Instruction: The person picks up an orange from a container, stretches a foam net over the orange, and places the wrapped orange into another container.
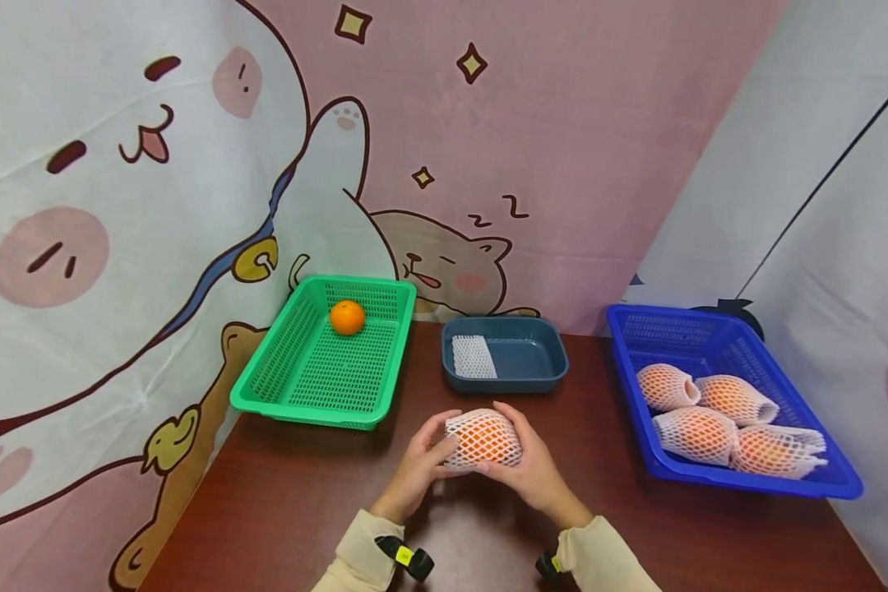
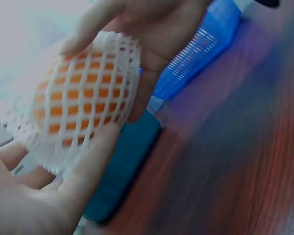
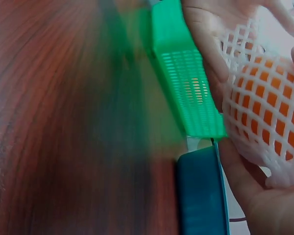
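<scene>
Between my two hands an orange in a white foam net sleeve [image 1: 486,438] is held over the near middle of the table. The left hand [image 1: 420,462] grips its left end, thumb on the netting. My right hand [image 1: 534,473] holds the other end, fingers over the top and thumb below. In the left wrist view, orange peel shows through the mesh of the wrapped orange [image 2: 83,98], and the net bunches loosely toward the left hand [image 2: 44,200]. The right wrist view has the right hand [image 3: 269,210] under the netted fruit [image 3: 269,105].
A green basket [image 1: 303,411] with one bare orange [image 1: 347,317] stands at the back left. Behind my hands is a dark teal tray [image 1: 529,349] with a flat white foam net [image 1: 474,357]. The blue basket [image 1: 640,411] at right holds several net-wrapped fruits [image 1: 696,434].
</scene>
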`<state>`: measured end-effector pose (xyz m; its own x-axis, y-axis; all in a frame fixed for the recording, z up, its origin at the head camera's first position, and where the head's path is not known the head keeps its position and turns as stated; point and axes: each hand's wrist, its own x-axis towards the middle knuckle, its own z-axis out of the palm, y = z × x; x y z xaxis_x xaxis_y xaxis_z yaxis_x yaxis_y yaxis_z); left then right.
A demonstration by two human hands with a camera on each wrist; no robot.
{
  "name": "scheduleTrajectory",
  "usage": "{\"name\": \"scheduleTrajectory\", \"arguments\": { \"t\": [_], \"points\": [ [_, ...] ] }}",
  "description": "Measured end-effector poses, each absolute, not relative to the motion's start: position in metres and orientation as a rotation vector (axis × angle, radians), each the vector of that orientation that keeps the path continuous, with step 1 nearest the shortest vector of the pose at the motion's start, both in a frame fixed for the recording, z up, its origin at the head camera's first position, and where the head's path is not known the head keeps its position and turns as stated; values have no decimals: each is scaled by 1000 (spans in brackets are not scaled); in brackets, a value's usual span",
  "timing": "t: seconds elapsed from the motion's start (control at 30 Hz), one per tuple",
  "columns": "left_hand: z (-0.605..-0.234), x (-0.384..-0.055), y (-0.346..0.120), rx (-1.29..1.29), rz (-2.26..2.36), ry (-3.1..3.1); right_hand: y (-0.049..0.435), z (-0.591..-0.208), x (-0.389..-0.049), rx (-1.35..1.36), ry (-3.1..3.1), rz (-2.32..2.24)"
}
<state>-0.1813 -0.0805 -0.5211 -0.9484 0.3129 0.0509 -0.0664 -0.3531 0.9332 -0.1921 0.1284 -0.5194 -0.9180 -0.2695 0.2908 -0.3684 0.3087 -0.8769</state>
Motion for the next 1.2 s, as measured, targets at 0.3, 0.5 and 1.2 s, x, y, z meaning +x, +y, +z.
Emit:
{"name": "scheduleTrajectory", "arguments": {
  "t": [0.3, 0.5, 1.2],
  "points": [
    [-519, -182, -76, 436, 2256, 2107, 124, -518, -193, 701, -2558, 1448],
    [-504, -175, -81, 466, 2168, 2138, 123, -517, -191, 717, -2598, 1442],
    [-516, -197, -174, 597, 1113, 3525, 116, -482, -165, 656, -2527, 1469]
  ]
}}
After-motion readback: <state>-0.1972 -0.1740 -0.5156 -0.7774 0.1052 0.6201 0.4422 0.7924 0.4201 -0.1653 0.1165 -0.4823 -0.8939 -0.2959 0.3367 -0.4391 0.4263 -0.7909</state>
